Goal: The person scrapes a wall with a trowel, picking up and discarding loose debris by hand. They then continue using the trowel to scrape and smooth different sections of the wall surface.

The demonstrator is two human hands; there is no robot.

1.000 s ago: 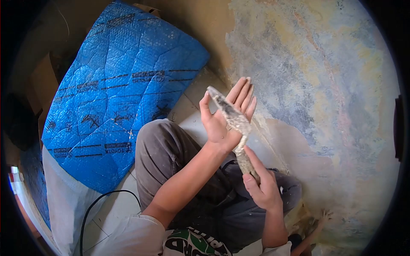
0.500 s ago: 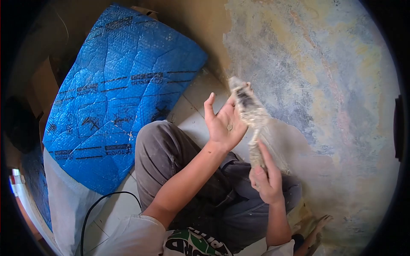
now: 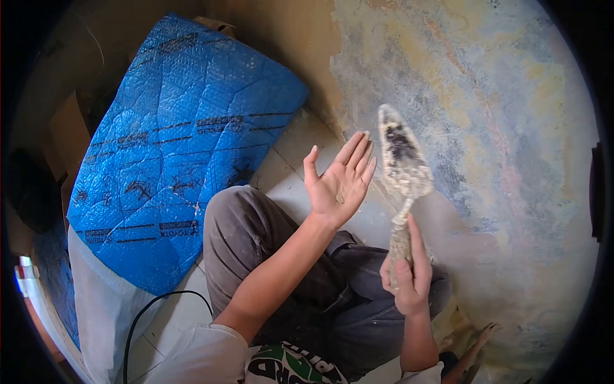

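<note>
A pointed trowel (image 3: 404, 160), its blade and handle crusted with pale plaster, stands blade-up in my right hand (image 3: 409, 275), whose fingers wrap round the handle. Just left of the blade, my left hand (image 3: 342, 182) is open, palm up, with the fingers stretched out and the thumb apart. A small smear or bit of pale material sits on that palm. The blade and my left hand do not touch. Behind the trowel is a patchy grey and yellow wall (image 3: 435, 109).
A blue quilted sheet with black print (image 3: 185, 128) leans at the left. A black cable (image 3: 137, 313) curves over the tiled floor (image 3: 291, 169). My bent knees are below my hands. At the lower right another bare limb (image 3: 476, 352) shows by the wall.
The trowel has moved right, away from my left hand, and stands more upright. My left fingers, partly behind the blade before, now show in full.
</note>
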